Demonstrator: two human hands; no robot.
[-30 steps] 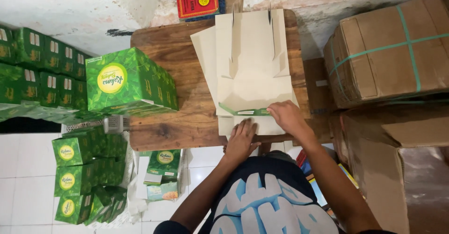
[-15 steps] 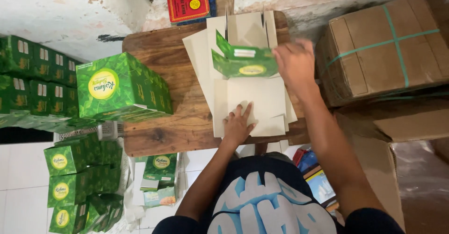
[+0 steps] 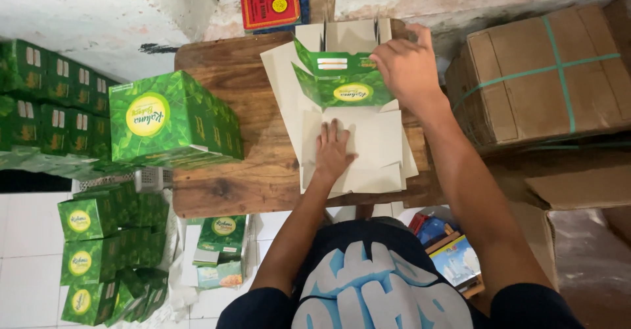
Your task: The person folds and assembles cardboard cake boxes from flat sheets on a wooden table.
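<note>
A stack of flat cream cardboard box blanks [image 3: 368,151] lies on a wooden table [image 3: 250,171]. My left hand [image 3: 332,150] presses flat on the stack, fingers spread. My right hand [image 3: 407,69] grips the far right edge of the top blank's flap [image 3: 342,82], folded up so its green printed side with a yellow oval faces me. An assembled green box [image 3: 174,122] with a yellow circle stands on the table's left part.
A red packet [image 3: 271,7] lies at the table's far edge. A brown carton with green straps [image 3: 539,72] sits to the right. Several green boxes [image 3: 46,99] are stacked on the left and on the tiled floor [image 3: 98,250]. More cartons lie at lower right.
My right hand went from the near edge of the stack up to the far side, lifting the top blank's flap so its green face shows. My left hand stayed pressed on the stack.
</note>
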